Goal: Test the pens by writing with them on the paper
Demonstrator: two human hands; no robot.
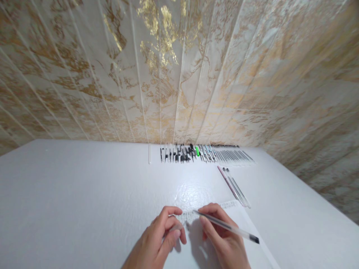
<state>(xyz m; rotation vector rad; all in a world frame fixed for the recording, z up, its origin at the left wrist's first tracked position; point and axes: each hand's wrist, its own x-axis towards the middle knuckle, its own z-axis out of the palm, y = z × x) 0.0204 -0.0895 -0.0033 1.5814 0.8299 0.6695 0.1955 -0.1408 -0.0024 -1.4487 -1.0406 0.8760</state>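
Note:
My right hand (223, 235) is closed around a clear-barrelled pen (228, 226) with a black end. The pen slants, its tip pointing up and left above a sheet of white paper (254, 239) with lines of small dark writing. To the left, my left hand (164, 235) is curled, with thumb and fingers bent toward each other. A small greyish, see-through piece shows between them, too blurred to name. The left hand is apart from the pen, near the paper's left part. Both hands cover some of the sheet.
Along the back of the white table (84, 194) lies a long row of pens and pen parts (183, 154), with a green piece (197, 151) among them. A single clear tube (149, 154) lies left of it. A pink pen (227, 182) and two clear pens (238, 188) lie right. Patterned curtain (168, 93) hangs behind.

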